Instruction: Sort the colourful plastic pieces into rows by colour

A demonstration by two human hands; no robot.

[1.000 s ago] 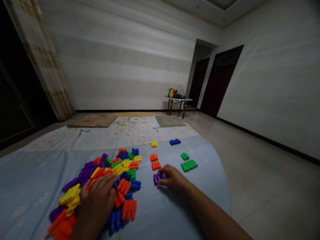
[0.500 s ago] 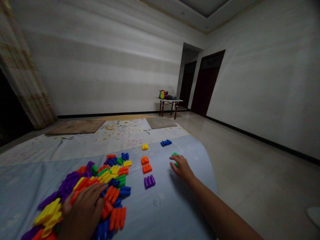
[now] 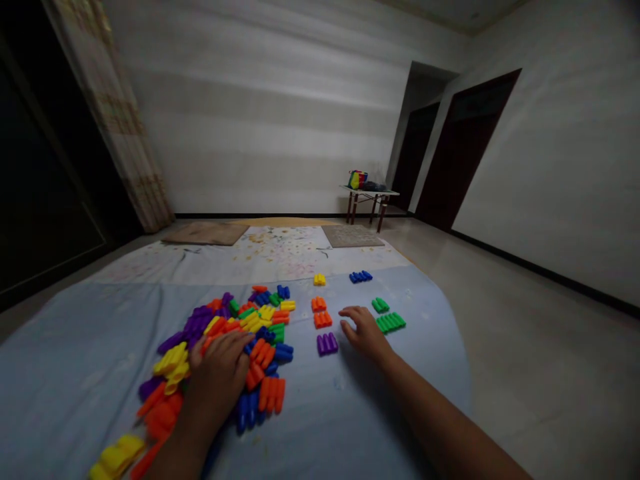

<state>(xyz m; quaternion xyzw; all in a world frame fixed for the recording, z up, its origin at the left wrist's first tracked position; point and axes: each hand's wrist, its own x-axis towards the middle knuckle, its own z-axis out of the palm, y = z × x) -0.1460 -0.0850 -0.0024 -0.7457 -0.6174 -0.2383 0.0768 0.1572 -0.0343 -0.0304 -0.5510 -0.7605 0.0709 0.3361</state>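
Observation:
My left hand (image 3: 220, 363) lies palm down, fingers stretched out, over a pile of bullet-shaped plastic building blocks (image 3: 200, 321) in purple, yellow, orange, blue and green. Some of the pile is hidden beneath it. My right hand (image 3: 367, 333) hovers with thumb and fingers apart and nothing between them. Just right of it lie a small green block (image 3: 381, 305) and a longer green row (image 3: 391, 323). To its left are two orange blocks (image 3: 323, 319) and a purple block (image 3: 327, 344). Farther back sit a yellow block (image 3: 319, 279) and a blue row (image 3: 361, 276).
A light blue floral cloth (image 3: 310, 413) covers the rounded table. Two flat mats, one brown (image 3: 207, 233) and one grey (image 3: 353, 236), lie at its far edge. Beyond, a small side table (image 3: 373, 192) holds a colourful bag (image 3: 358, 179) near the wall.
My right hand has moved left off the green blocks, which now show on the cloth. The whole view has swung left. My left hand stays on the pile.

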